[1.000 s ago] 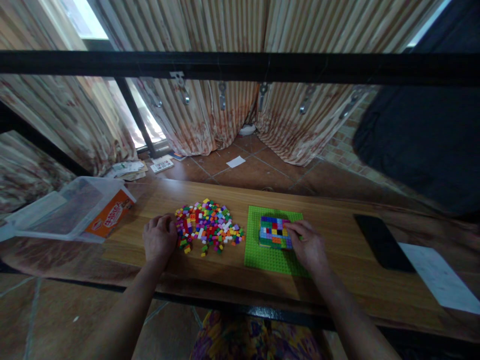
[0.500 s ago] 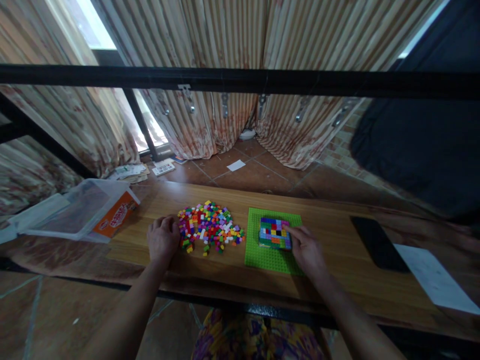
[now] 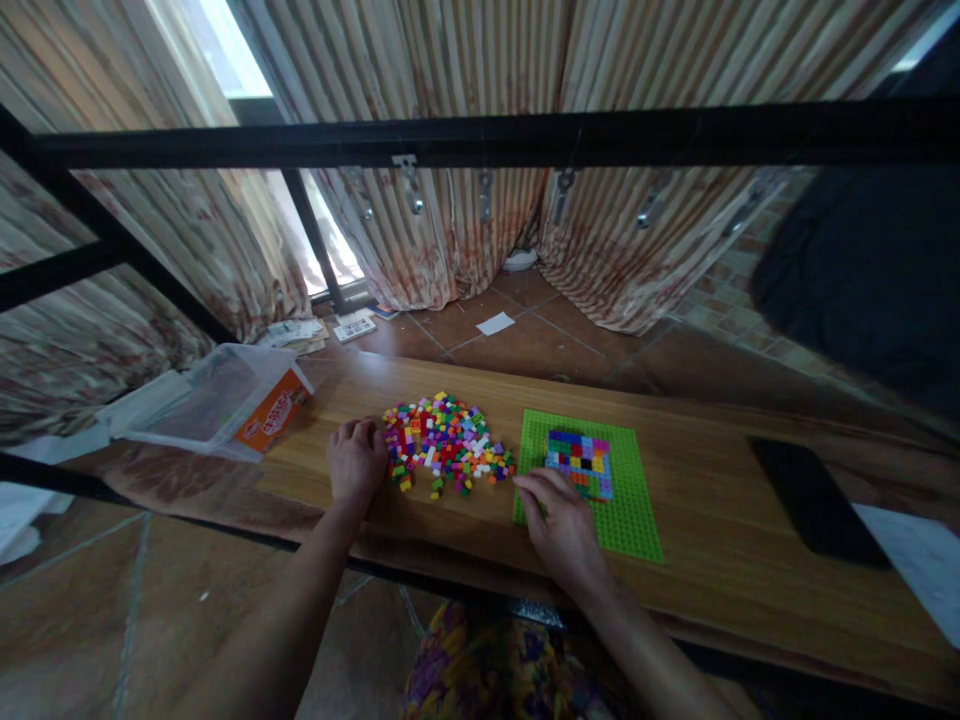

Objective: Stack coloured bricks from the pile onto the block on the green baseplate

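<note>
My left hand (image 3: 356,462) rests on the table at the left edge of a spread pile of small colourful toy bricks (image 3: 450,440). Its fingers are curled; whatever lies under them, if anything, is hidden. My right hand (image 3: 562,520) is over the near left part of a green studded baseplate (image 3: 634,510), thumb and forefinger apart and pointing at the pile's right end. I see nothing between them. Just beyond that hand, a square block built of many-coloured bricks (image 3: 581,460) sits on the baseplate, its near left corner partly covered by the hand.
To the left lies a clear plastic box (image 3: 225,385) with an orange label. A black flat object like a phone (image 3: 814,500) and a white sheet (image 3: 911,555) are on the right of the wooden table (image 3: 697,480). A dark bar (image 3: 487,142) crosses beyond it.
My right hand has moved left from the right side of the brick-built block to the baseplate's left edge. My left hand stays beside the pile. The whole view has shifted slightly.
</note>
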Demonstrator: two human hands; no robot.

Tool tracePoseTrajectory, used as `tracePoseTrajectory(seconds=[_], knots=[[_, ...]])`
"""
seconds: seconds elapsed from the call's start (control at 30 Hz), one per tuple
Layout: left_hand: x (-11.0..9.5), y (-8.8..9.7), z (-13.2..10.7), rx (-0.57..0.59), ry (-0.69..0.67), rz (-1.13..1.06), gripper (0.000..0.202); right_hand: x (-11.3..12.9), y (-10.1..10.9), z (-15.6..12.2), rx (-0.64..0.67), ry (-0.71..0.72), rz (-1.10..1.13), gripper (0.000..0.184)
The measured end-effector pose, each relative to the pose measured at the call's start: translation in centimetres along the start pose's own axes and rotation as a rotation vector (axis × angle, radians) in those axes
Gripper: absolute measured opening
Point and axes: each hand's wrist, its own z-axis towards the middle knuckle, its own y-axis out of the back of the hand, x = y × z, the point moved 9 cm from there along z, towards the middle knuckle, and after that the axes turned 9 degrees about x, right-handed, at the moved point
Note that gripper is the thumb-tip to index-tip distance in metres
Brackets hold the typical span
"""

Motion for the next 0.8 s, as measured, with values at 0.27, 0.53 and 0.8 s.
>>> tracePoseTrajectory(seconds=[0.27,0.53,0.8], knots=[[0.1,0.0,-0.1,-0.005,0.011,-0.026,0.033,0.1,-4.7,3.4,0.135,-0.057,-0.155,0.02],[0.4,-0.2,0.0,0.0,0.021,-0.021,0.034,0.7,-5.7,4.2,0.168,-0.129,-0.338,0.021],[0.3,-0.1,0.0,-0.003,0.021,-0.014,0.035,0.8,-6.1,4.7,0.238,-0.245,-0.378,0.02]])
